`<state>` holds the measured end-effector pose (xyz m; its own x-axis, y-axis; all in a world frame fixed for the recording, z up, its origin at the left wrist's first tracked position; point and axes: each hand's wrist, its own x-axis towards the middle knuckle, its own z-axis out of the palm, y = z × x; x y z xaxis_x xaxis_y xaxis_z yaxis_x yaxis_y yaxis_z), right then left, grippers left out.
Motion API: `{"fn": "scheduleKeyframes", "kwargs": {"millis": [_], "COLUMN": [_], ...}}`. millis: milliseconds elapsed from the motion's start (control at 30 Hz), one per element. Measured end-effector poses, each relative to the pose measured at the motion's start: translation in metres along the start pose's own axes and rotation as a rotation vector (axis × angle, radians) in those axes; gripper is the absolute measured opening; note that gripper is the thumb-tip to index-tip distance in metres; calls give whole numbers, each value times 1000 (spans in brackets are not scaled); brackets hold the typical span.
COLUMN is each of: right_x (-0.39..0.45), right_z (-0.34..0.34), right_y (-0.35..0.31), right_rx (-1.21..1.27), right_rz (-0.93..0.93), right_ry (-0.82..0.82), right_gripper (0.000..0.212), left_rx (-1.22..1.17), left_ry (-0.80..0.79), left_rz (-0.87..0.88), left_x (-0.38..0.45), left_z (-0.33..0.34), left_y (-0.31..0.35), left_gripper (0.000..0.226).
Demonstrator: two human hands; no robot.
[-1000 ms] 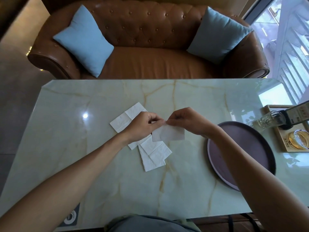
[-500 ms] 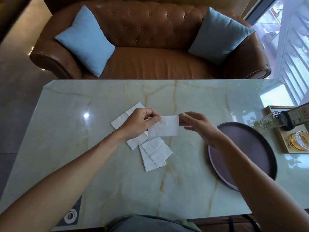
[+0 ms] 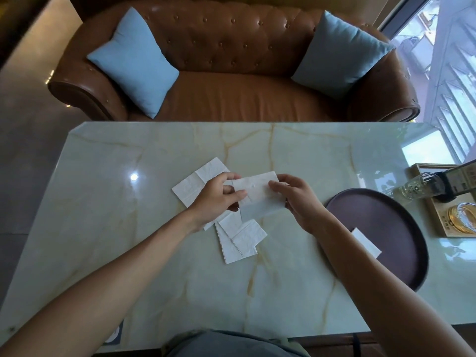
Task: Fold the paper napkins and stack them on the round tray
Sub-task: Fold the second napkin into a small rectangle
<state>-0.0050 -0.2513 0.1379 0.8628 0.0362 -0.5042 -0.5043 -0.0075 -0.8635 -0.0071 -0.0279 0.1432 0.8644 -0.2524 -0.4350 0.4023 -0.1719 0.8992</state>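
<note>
A paper napkin (image 3: 258, 195) is held mid-fold above the marble table (image 3: 108, 228), pinched by the left hand (image 3: 219, 199) and right hand (image 3: 296, 199); creasing, then transfer to the round tray (image 3: 401, 228) at three o'clock, appears next.

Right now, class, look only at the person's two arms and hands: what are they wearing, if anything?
Nothing covers them. The left hand and right hand are gloveless, and both forearms are uncovered up to the picture's lower edge, with no sleeve in sight. No watch, ring, bracelet or marking shows on either. A bit of grey-green clothing appears at the bottom.
</note>
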Motion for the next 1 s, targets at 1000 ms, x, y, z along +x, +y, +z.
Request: {"fn": "scheduleKeyframes", "kwargs": {"millis": [1000], "right_x": [-12], "right_z": [0], "right_y": [5], "right_rx": [-715], "right_rz": [-374], "right_ry": [112], "right_gripper": [7], "left_rx": [424], "left_ry": [110], "left_rz": [227], "left_x": [5], "left_z": [7], "left_y": [-16], "left_gripper": [12]}}
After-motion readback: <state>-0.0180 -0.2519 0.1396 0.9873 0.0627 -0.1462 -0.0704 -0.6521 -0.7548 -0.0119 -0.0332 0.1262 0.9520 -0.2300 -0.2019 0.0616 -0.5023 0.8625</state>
